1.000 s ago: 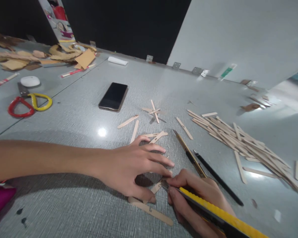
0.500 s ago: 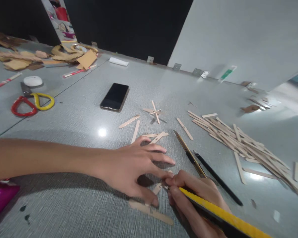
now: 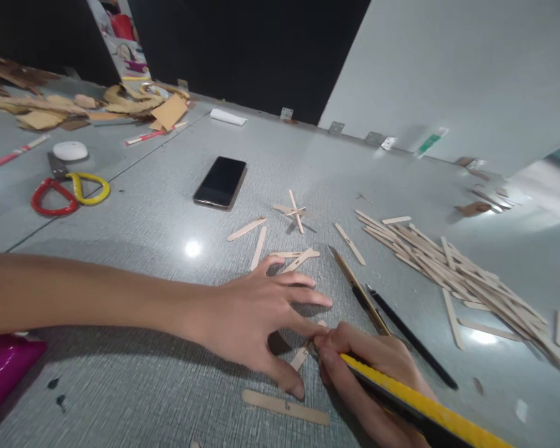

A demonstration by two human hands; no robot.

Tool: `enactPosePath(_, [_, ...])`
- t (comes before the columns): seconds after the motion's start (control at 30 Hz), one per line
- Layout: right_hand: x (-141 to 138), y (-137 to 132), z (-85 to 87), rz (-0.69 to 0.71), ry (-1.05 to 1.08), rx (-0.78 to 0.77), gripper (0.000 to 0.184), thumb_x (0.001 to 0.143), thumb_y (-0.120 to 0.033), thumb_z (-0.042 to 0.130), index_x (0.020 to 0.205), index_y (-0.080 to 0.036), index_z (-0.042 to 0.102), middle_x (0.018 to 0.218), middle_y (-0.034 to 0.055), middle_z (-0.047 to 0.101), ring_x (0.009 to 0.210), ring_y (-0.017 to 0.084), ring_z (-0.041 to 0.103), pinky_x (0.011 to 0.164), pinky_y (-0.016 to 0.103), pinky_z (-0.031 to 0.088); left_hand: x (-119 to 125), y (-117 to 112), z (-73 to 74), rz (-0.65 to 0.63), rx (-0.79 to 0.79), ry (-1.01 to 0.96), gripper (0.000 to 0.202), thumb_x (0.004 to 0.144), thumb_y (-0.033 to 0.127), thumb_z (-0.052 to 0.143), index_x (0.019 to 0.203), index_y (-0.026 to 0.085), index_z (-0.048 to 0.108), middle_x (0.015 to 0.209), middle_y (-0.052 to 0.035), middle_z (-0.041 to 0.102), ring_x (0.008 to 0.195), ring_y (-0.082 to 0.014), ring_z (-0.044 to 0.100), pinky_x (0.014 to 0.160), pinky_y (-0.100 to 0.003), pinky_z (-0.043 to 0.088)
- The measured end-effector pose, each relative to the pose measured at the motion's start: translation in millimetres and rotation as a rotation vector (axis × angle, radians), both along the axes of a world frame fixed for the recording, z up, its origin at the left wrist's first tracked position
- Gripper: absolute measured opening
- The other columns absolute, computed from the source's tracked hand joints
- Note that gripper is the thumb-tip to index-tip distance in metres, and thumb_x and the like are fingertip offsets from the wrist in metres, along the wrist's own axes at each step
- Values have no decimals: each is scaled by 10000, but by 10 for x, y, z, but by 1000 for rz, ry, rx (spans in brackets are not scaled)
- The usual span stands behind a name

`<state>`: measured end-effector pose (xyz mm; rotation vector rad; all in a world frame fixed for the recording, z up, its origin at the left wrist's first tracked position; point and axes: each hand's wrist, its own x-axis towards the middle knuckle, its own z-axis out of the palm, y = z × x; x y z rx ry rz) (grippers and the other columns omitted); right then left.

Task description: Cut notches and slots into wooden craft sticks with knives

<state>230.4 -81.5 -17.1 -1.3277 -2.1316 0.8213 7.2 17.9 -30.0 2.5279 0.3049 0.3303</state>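
Observation:
My right hand is closed around a yellow and black utility knife, its tip against a small wooden craft stick on the table. My left hand lies spread over the table. Its index fingertip presses the far end of that stick beside my right fingertips, and its thumb rests near the stick's lower end. My fingers partly hide the stick and the blade. Just below the thumb lies another craft stick with a small dark mark or notch in its middle.
Beyond my hands lie loose sticks, a crossed-stick piece and a phone. To the right are a gold cutter, a black pen-like tool and a stick pile. Scissors and cardboard scraps sit left.
The view has shifted slightly. My left thumb has moved a little down and right, and the marked stick below it shows more fully. My right hand keeps the knife at the small stick.

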Motion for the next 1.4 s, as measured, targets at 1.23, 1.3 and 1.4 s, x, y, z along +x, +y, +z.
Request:
enactPosePath(1.23, [34,-12,9,33,6,-39,242,1068,-271,489,830,-246,524,584,-69,538,454,97,493,460,245,367,-52,8,96,-44,-65,64,707,842,673,770,1468,391,603,1742,-60,216,1606,-456,59,1223,-752,-70])
enactPosePath(1.3, [31,-22,1,28,-15,-43,244,1073,-281,480,838,-245,535,597,-62,554,464,99,500,466,245,368,-54,13,87,-45,-74,67,707,845,679,763,1468,385,604,1743,-64,209,1606,-457,59,1221,-756,-70])
enactPosePath(1.4, [30,-35,-5,25,-22,-45,236,1073,-288,477,851,-246,541,601,-66,543,464,98,489,464,245,362,-52,20,78,-44,-80,65,723,845,683,761,1482,387,589,1744,-65,208,1606,-458,55,1221,-755,-75])
